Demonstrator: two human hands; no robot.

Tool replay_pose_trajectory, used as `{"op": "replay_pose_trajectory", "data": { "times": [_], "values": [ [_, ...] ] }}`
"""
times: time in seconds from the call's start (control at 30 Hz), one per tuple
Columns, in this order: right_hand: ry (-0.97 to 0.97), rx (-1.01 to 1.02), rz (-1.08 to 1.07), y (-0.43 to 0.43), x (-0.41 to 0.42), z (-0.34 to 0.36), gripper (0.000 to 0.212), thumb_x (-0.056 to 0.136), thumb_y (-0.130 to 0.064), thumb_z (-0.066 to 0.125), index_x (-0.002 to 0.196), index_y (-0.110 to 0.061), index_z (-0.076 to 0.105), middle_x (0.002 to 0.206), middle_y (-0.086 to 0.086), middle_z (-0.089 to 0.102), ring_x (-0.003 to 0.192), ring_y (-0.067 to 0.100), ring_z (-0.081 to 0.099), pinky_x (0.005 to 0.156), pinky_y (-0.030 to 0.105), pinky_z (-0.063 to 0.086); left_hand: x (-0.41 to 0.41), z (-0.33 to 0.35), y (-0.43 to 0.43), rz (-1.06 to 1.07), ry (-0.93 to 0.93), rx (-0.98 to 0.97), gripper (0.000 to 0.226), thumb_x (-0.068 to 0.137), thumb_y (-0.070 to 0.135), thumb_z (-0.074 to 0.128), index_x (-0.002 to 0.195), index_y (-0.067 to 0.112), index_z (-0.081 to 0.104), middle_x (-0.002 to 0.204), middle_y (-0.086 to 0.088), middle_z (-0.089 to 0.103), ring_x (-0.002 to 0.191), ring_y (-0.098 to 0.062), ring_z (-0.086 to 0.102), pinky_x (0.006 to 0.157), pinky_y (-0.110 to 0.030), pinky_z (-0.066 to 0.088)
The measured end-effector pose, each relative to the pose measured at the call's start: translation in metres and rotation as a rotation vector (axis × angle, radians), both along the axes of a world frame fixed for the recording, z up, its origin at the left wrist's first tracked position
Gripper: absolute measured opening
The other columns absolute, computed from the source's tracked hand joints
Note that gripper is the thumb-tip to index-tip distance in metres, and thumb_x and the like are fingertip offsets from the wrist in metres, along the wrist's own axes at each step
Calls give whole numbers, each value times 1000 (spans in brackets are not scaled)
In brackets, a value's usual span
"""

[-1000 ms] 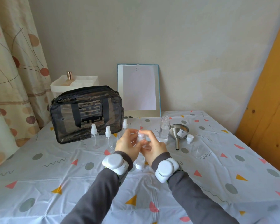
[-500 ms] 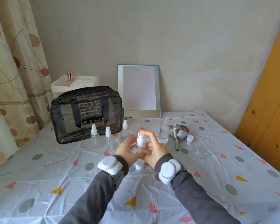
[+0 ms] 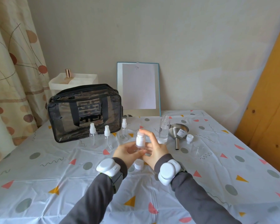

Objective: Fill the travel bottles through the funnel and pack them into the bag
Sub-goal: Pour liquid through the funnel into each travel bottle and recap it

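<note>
The surface [image 3: 71, 188] is pale with grey dots, red and yellow triangles and dark squiggles. The bag [image 3: 63, 120] is smoky clear with black trim, the bottles [image 3: 92, 131] clear with white tops, the funnel [image 3: 176, 131] silver.

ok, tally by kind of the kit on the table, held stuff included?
Spray bottles: 4, one held
Open bottle: 1
Funnel: 1
White caps: 2
Clear cap: 1
Bag: 1
Total: 10
</note>
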State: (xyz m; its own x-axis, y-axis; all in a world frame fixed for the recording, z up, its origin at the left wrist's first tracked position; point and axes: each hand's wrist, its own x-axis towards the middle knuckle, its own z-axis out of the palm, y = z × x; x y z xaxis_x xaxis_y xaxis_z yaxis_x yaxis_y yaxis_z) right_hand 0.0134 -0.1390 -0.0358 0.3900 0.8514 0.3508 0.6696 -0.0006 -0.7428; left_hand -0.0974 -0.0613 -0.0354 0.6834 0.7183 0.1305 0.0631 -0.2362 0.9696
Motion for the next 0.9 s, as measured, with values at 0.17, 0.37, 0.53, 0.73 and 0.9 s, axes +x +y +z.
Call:
{"op": "replay_pose_trajectory", "data": {
  "times": [0.17, 0.37, 0.53, 0.73, 0.9],
  "values": [
    [-10, 13, 49, -2, -2, -1, 94, 77, -15, 64, 129, -68, 7, 88, -13, 71, 89, 1, 66, 87, 32, 53, -2, 1, -6, 32, -14, 1, 23, 78, 12, 72, 101, 14, 71, 95, -2, 73, 95, -16, 67, 92, -41, 50],
    [218, 36, 133, -1, -10, -1, 97, 74, -15, 72, 136, -54, 8, 102, -10, 70, 102, 2, 62, 96, 28, 46, -10, 3, 0, 106, 1, 24, 20, 76, 18, 74, 94, 25, 72, 89, 7, 73, 90, -8, 67, 87, -31, 53],
    [468, 100, 99, 2, -13, 14, 63, 83, -13, 65, 131, -37, 32, 132, -14, 45, 123, 5, 44, 100, 27, 38, -11, 9, 4, 148, -4, 64, 18, 76, 21, 73, 94, 25, 71, 89, 6, 72, 92, -9, 66, 87, -27, 51],
    [510, 239, 56, 8, -16, 24, 27, 85, -13, 64, 107, -28, 58, 105, -5, 67, 98, 4, 63, 86, 16, 48, -7, 9, -1, 176, 45, 93, 17, 75, 27, 74, 91, 22, 72, 87, 3, 72, 86, -11, 67, 86, -33, 53],
    [554, 289, -5, 12, -17, 17, 28, 76, -11, 73, 100, -22, 62, 100, 2, 71, 93, 10, 68, 84, 24, 52, -8, 6, -3, 215, 67, 118, 13, 73, 30, 75, 86, 28, 72, 82, 5, 71, 82, -9, 67, 82, -34, 54]
  ]
}}
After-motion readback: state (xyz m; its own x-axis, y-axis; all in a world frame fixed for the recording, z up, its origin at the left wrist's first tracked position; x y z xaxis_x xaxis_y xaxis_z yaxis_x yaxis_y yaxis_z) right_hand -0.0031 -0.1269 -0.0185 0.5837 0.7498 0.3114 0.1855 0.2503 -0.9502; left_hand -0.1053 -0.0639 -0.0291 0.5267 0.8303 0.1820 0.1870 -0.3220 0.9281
